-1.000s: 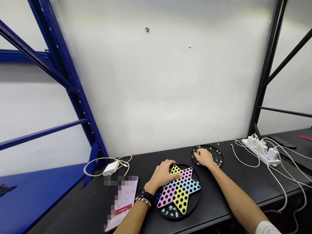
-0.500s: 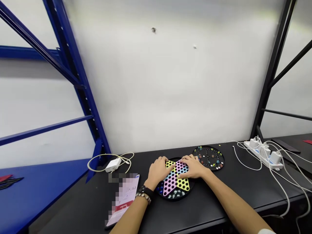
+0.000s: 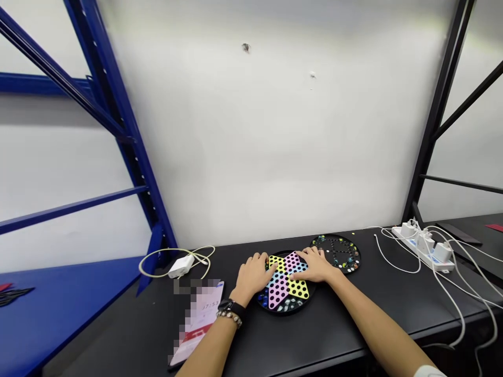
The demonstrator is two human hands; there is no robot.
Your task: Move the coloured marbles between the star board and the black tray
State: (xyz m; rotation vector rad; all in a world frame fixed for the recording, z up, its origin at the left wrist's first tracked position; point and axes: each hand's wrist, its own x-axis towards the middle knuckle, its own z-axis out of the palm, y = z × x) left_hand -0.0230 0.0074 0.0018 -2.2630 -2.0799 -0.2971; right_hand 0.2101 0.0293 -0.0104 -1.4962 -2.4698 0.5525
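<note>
1. Two bare hands meet at the star board point(image 3: 280, 286) in the head view; take it as the clock's centre, with the wall point(image 3: 275, 146) at twelve.
2. The left hand point(image 3: 253, 276) is at nine to ten o'clock, the right hand point(image 3: 316, 266) at two; both are loosely spread, thumbs over the star. Neither looks closed around anything, though whether fingertips hook the edge cannot be told.
3. The star lies on a round black tray point(image 3: 290, 312) on the table point(image 3: 306, 340); blue marbles point(image 3: 263, 299) show at eight o'clock, pale marbles point(image 3: 290, 304) at six.
4. Steadying the board probably calls for light, even pressure from both sides; a one-sided push could tip the star or spill marbles.
5. A second tray point(image 3: 346, 250) of marbles sits at two o'clock, just beyond the right hand.
6. At eight, the phone point(image 3: 203, 310) reads "7:53" after an unclear first digit; the rest is unreadable. The power strip point(image 3: 445, 266), between two and three, has blue labels too small to read.
</note>
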